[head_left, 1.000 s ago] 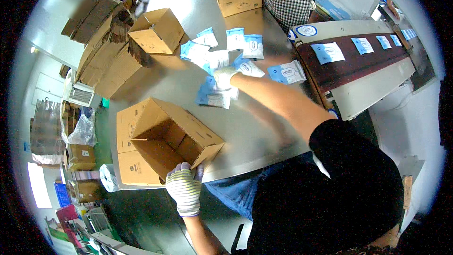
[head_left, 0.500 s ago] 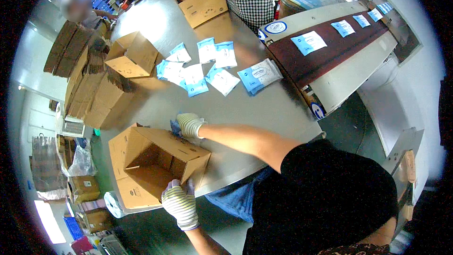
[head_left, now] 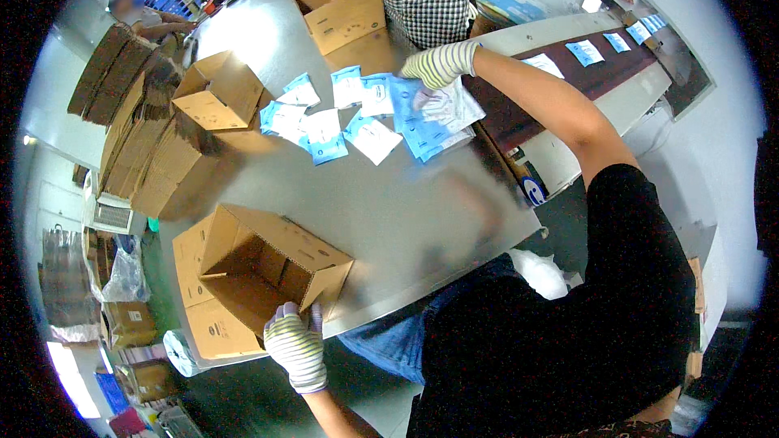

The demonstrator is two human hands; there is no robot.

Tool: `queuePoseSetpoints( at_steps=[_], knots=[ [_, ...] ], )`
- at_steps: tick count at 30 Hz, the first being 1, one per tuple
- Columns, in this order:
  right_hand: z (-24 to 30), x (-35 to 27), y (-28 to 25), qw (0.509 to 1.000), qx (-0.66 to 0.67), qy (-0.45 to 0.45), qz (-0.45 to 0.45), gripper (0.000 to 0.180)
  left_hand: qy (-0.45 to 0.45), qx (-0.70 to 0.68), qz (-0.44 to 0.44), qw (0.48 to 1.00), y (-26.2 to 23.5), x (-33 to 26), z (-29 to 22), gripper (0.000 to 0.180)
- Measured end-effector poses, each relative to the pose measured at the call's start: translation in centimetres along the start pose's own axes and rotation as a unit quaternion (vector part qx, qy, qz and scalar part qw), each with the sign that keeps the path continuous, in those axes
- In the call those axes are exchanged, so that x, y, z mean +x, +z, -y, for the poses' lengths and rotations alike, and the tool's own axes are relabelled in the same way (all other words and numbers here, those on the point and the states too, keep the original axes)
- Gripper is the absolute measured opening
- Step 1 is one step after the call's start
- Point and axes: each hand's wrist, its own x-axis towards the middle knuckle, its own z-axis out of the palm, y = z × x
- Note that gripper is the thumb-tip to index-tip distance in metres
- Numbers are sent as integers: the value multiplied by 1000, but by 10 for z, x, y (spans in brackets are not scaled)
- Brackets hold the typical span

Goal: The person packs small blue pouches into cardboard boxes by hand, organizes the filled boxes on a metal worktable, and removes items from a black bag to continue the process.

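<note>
My left hand (head_left: 295, 350), in a striped knit glove, is closed on the near edge of an open cardboard carton (head_left: 324, 253). The carton lies tilted, its mouth toward me, on flat brown cardboard at the table's left front. My right hand (head_left: 442, 65), gloved alike, reaches far across the table. Its fingers bend over the upper edge of some blue-and-white soft packets (head_left: 426, 118), seemingly gripping them; the fingertips are partly hidden. Left of these lie several loose similar packets (head_left: 326, 134).
A conveyor belt (head_left: 560, 97) at the right carries more packets. Another open carton (head_left: 219, 91) and stacked flat cardboard (head_left: 166, 150) stand at the left. Across the metal table (head_left: 398, 219), a person in a checked garment has both hands at a carton (head_left: 345, 24).
My right hand has gone from the carton's far side to the packets by the belt, which now look larger and shifted. My left hand stays on the carton. The co-worker's arms have moved.
</note>
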Motion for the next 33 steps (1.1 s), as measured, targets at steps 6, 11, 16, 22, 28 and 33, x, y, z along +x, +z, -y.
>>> queuePoseSetpoints(
  at_steps=[6,11,16,22,28,33],
  knots=[
    [-23,13,91,976,29,133,169,61,4,-2,-15,1000,-2,-5,4,30],
    [88,-33,121,988,-118,91,52,65,-8,-4,5,1000,1,-12,4,32],
    [122,-62,172,973,-185,-37,-133,76,13,0,0,1000,2,-12,0,30],
    [117,-47,137,997,21,66,17,93,21,67,111,991,-2,-18,-15,19],
    [205,13,37,837,187,-383,-344,43,5,-4,118,993,-15,-13,-32,22],
    [314,10,0,921,76,-314,-219,56,31,32,102,994,-16,-17,-38,24]
  ],
)
